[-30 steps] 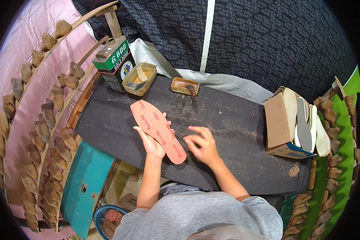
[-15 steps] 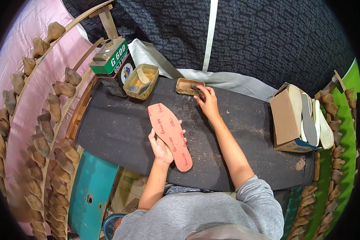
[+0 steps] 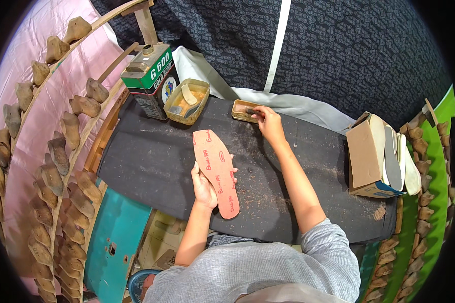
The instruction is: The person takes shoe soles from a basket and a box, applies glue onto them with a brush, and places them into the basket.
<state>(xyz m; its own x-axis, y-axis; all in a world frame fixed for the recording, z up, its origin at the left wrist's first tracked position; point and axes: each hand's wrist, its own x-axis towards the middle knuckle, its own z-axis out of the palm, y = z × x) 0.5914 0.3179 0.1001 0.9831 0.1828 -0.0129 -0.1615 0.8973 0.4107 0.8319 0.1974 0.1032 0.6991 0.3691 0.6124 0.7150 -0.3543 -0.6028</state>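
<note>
My left hand (image 3: 203, 191) grips a pinkish-red, sole-shaped insole board (image 3: 218, 174) from beneath, thumb at its left edge and fingertips showing at the right edge. The board is held above the dark table, its broad end pointing away from me. Further off, my right hand (image 3: 270, 126) is closed on a short dark tool (image 3: 253, 110), whose exact kind I cannot make out. That tool reaches into a small shallow tray (image 3: 241, 117) at the table's far side. Whether its tip touches the tray's contents is unclear.
Left of the tray stand a yellowish tub (image 3: 181, 117) with pale pieces inside and a green-and-black metal can (image 3: 147, 76). A cardboard box (image 3: 364, 159) of soles sits at the right. Racks of wooden shoe lasts (image 3: 55, 146) flank the dark-covered table (image 3: 298, 146).
My right hand has closed around the dark tool and now holds it in the tray. The insole board stays in my left hand, slightly turned. The whole view has shifted a little.
</note>
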